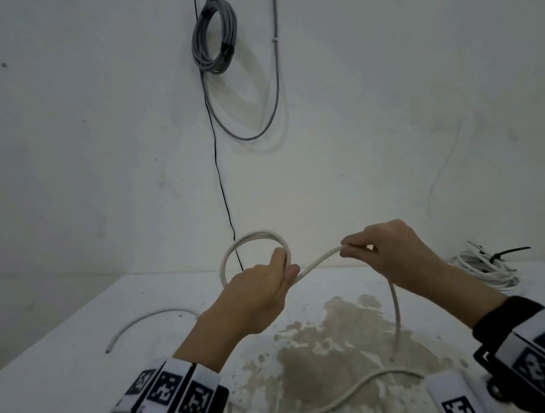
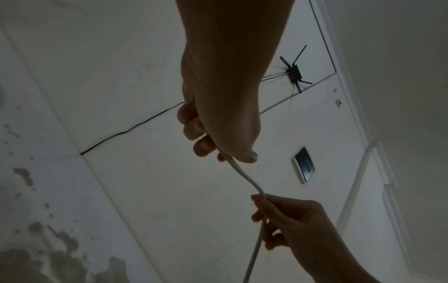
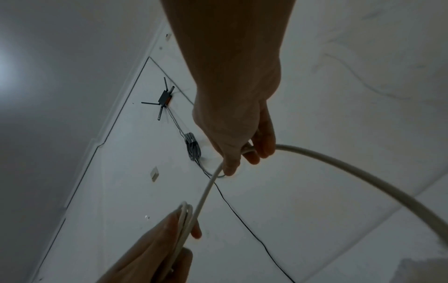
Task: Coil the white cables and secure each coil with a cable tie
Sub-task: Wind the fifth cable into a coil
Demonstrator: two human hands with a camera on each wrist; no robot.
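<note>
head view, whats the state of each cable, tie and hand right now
white cable: partly coiled, loose tail trailing over the table
coil: a few loops, no tie on it
left hand: gripping the coil
right hand: pinching the cable
tied bundle: lying on the table, black tie around it
grey coil: hanging on the wall
</note>
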